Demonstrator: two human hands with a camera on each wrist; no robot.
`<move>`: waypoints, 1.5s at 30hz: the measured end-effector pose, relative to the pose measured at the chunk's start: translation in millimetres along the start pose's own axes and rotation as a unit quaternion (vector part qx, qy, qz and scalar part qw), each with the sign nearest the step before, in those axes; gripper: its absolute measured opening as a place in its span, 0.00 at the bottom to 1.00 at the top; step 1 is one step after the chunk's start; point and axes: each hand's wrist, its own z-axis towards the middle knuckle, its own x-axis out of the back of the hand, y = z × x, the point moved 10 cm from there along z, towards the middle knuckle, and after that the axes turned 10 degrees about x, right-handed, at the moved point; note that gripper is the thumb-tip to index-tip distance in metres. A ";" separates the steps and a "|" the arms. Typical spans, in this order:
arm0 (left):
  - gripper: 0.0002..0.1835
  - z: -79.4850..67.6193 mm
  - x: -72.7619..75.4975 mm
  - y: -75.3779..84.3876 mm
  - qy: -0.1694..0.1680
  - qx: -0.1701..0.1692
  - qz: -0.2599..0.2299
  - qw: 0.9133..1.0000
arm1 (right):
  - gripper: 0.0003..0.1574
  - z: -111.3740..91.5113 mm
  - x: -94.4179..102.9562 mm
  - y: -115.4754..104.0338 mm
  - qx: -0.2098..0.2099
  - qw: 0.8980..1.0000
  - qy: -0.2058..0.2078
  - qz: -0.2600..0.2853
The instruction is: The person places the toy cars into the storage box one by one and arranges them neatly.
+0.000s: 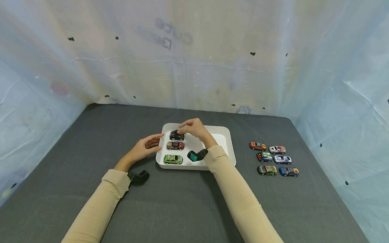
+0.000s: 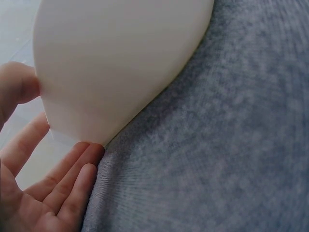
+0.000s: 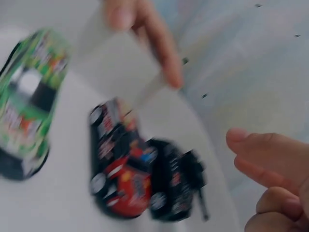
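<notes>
A white tray [image 1: 223, 136] holds three toy cars in a column on its left side. The farthest is a black toy car [image 3: 171, 181] with a barrel-like piece on top. Close beside it sits a black-and-red toy car [image 1: 175, 145], and nearest is a green toy car [image 1: 173, 159]. My right hand [image 1: 194, 130] hovers over the black car; in the right wrist view its fingers [image 3: 270, 150] are apart from the car and hold nothing. With fairly straight fingers, my left hand [image 1: 145, 146] touches the tray's left wall [image 2: 111, 72].
To the tray's right, several toy cars stand in two columns on the grey cloth, among them a red one [image 1: 257, 146], a white-and-blue one [image 1: 282, 159] and a blue one [image 1: 289, 171]. Pale sheeting [image 1: 194, 67] hangs behind the table [image 1: 121, 118] and at both sides.
</notes>
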 end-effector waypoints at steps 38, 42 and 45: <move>0.33 -2.5 -0.5 4.6 0.000 -0.022 0.019 1.000 | 0.17 -130.8 120.7 -18.3 0.106 0.992 0.065 -0.031; 0.33 -2.0 -0.4 3.9 -0.001 -0.021 0.021 1.000 | 0.16 -144.9 131.8 -9.8 0.091 0.991 0.074 -0.056; 0.33 -1.7 0.4 3.7 -0.002 -0.021 0.019 1.000 | 0.16 -153.2 138.8 -4.5 0.091 0.990 0.081 -0.067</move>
